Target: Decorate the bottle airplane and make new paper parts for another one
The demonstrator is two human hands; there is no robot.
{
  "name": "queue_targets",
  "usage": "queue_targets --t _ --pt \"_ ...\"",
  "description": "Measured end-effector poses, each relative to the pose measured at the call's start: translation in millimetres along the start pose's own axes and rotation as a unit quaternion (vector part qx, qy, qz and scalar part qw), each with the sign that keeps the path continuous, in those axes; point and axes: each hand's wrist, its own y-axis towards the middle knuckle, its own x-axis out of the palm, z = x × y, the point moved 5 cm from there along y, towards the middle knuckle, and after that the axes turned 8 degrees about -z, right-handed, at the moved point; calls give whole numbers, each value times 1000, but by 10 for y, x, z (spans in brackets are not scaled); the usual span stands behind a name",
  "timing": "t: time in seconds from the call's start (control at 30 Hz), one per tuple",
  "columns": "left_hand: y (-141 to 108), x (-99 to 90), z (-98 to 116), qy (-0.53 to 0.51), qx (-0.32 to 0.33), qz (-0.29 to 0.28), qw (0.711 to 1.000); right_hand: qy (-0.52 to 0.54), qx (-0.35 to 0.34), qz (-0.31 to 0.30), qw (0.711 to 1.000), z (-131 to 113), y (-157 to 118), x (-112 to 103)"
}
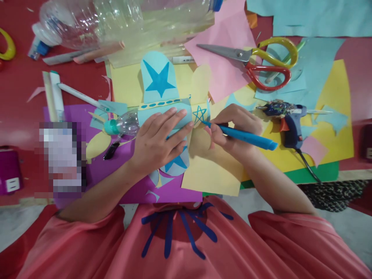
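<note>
A small plastic bottle with a green cap lies on its side, wrapped in light blue and yellow paper. Paper wings stick out from it; the upper wing bears a blue star. Across the wrapped body my left hand lies flat with fingers spread, covering much of it. My right hand grips a blue marker, whose tip touches the yellow band at the bottle's right end. A star outline is drawn on that band. The lower wing is partly hidden under my left hand.
Scissors and a glue gun with a cord lie to the right. Large clear bottles lie at the back. A white marker, a blurred-out phone-like object and paper scraps are at left.
</note>
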Motion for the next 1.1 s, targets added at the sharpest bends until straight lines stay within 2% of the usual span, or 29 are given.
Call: queue_targets --t 0.1,0.17,0.3,0.43,0.6,0.83,0.97,1.1 --pt "2 -19 11 0 11 16 1000 1 -11 7 1000 9 -11 5" --pt "4 -12 5 4 6 5 1000 2 -11 4 1000 14 -19 16" --pt "-2 15 -12 -13 -6 -25 1000 20 25 31 999 51 -35 6" --pt "-9 16 -6 -35 -6 -25 999 30 53 59 996 67 -19 -13" --pt "1 -16 19 -19 3 -4 1000 31 90 30 995 78 12 -3" --pt "4 -5 18 -17 -9 -15 1000 29 134 8 991 130 -16 13" --pt "9 -22 31 11 -1 -5 1000 22 139 4 990 119 -2 7" --pt "9 -28 38 33 7 3 999 35 109 9 993 76 13 -4"
